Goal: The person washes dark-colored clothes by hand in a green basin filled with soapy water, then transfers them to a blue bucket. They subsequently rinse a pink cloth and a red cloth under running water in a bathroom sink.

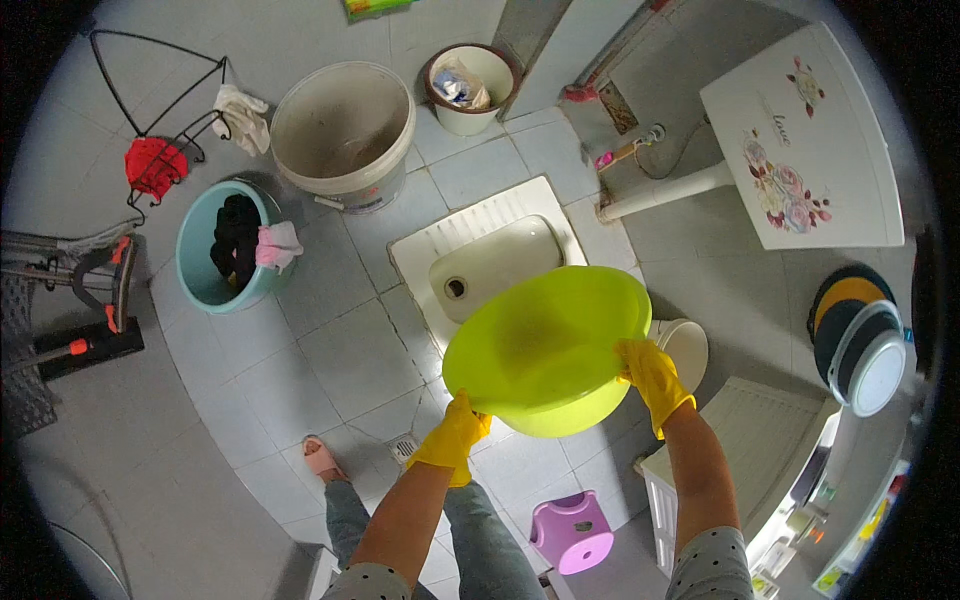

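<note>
A large lime-green plastic basin [545,335] is held up between my two hands, tilted with its hollow toward me. My left hand [455,438], in a yellow rubber glove, grips the near left rim. On the right rim my right hand [655,380], gloved the same way, is closed around the edge. Past the basin lies a white squat toilet [490,250] set in the floor, its near right part hidden by the basin. The basin's inside looks bare apart from shading.
A light-blue tub [200,285] with dark clothes and a big whitish bucket [345,135] stand at the left. Beyond is a smaller bucket [475,85]. A purple stool [572,532] is near my legs, a white bin [684,350] and cabinet [735,430] at the right.
</note>
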{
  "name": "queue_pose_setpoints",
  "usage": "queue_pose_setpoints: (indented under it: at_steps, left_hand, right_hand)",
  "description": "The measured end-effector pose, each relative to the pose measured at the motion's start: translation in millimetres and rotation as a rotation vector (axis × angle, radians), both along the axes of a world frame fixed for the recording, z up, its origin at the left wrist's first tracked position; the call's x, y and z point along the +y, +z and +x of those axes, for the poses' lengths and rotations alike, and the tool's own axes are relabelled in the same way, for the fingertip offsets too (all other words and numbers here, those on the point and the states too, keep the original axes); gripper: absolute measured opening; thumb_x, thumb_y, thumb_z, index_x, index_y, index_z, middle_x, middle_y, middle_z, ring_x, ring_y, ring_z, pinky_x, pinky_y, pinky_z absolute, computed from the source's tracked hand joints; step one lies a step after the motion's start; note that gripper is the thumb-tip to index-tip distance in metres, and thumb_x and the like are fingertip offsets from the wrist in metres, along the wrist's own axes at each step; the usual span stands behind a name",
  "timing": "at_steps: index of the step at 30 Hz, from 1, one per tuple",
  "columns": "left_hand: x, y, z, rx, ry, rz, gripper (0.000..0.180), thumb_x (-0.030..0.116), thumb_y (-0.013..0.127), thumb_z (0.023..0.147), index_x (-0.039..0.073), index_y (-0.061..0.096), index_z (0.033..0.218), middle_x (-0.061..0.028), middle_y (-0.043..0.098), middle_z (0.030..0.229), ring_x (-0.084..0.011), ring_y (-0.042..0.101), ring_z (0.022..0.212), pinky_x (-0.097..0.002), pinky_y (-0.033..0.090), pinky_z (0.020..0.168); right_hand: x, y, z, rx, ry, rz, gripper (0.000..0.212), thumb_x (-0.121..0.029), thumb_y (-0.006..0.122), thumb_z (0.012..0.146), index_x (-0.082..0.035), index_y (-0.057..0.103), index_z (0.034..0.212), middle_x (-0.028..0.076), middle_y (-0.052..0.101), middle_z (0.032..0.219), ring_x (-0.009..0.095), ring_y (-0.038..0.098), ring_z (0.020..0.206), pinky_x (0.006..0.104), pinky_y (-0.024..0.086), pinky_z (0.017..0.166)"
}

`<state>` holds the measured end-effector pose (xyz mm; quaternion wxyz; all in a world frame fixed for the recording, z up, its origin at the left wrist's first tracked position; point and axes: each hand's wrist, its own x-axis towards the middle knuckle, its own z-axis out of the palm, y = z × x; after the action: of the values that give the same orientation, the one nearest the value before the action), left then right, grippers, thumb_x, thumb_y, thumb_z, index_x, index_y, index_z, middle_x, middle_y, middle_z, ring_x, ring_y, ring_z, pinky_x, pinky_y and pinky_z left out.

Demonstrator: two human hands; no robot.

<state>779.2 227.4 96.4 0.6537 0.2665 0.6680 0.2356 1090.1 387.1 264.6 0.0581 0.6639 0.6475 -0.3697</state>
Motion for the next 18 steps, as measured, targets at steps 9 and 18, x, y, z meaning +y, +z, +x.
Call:
queue_pose_setpoints:
  at_steps: [9,18]
  left_hand:
    - [11,-77,10,-1.186,1.278,-0.704,0.018,0.024,0.055,0.090,0.006,0.057,0.089,-0.0078,0.064,0.078,-0.0294,0.062,0.070,-0.0377,0.052,0.059]
    - [34,-45,13,-1.181,1.192,-0.868,0.021,0.015,0.055,0.085,0.017,0.046,0.066,0.0034,0.041,0.049,-0.0092,0.042,0.037,-0.0236,0.042,0.036]
  right_hand:
    - [129,-14,-63,-0.298,0.772,-0.049,0.016,-0.020,0.067,0.076,-0.004,0.064,0.075,0.015,0.065,0.065,0.031,0.068,0.065,0.0383,0.050,0.056]
    - [207,-63,-150,-0.504,0.892,-0.162,0.028,-0.027,0.071,0.078,-0.003,0.067,0.092,0.017,0.069,0.083,0.033,0.068,0.078,0.0424,0.053,0.071]
